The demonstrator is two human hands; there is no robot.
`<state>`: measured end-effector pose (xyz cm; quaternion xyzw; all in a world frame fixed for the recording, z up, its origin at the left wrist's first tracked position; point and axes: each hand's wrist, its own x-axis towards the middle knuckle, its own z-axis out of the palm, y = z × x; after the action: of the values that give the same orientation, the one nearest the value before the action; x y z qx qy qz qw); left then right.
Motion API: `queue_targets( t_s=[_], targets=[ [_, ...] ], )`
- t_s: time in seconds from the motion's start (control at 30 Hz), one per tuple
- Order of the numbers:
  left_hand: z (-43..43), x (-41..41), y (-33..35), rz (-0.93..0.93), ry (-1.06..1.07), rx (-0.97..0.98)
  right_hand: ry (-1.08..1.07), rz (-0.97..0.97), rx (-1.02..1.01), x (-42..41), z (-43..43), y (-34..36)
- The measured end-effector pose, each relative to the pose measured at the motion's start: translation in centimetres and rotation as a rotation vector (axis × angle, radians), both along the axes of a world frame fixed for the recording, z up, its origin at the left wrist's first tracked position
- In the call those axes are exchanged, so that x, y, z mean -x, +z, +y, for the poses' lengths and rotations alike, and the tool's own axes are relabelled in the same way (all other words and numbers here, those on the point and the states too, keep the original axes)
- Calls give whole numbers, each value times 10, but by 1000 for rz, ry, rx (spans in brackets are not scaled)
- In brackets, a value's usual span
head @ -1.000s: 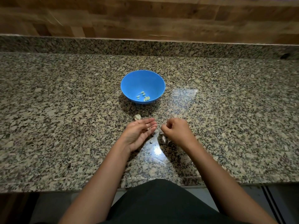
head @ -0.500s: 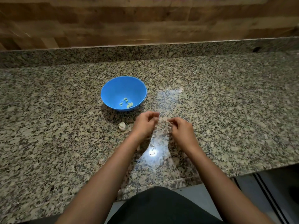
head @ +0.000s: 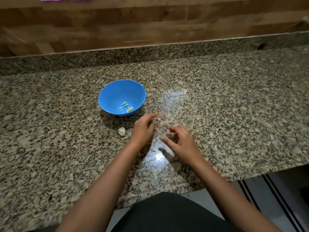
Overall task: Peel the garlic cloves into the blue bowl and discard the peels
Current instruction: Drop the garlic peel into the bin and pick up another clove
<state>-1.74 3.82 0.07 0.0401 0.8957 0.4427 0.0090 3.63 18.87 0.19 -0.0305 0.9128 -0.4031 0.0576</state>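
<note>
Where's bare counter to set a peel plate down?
Right of the blue bowl and right hand, the granite counter is bare to its edge; left of the bowl too. Crowded: between the bowl and hands, with the garlic piece and left hand.

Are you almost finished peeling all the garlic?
Partly. A few peeled cloves lie in the round blue plastic bowl. The left hand pinches a small garlic piece. A whitish unpeeled garlic chunk waits, and thin peel scraps remain on the counter.
</note>
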Motion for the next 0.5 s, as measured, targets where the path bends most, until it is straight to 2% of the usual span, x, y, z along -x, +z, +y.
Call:
queue_targets(
  t_s=[0.07,0.13,0.23,0.37,0.5],
  targets=[
    [-14,-23,-3,25,39,-55,144,-30,-88,-15,-6,-5],
    [-25,-47,-7,31,83,-98,274,-44,-278,-26,-15,-12],
    [-33,-75,-15,46,116,2,337,62,-508,-29,-29,-27],
    [-36,-95,-30,20,61,194,327,116,-534,2,-41,-37],
    [-30,-84,-41,6,19,464,350,239,-388,18,-44,-34]
  ],
)
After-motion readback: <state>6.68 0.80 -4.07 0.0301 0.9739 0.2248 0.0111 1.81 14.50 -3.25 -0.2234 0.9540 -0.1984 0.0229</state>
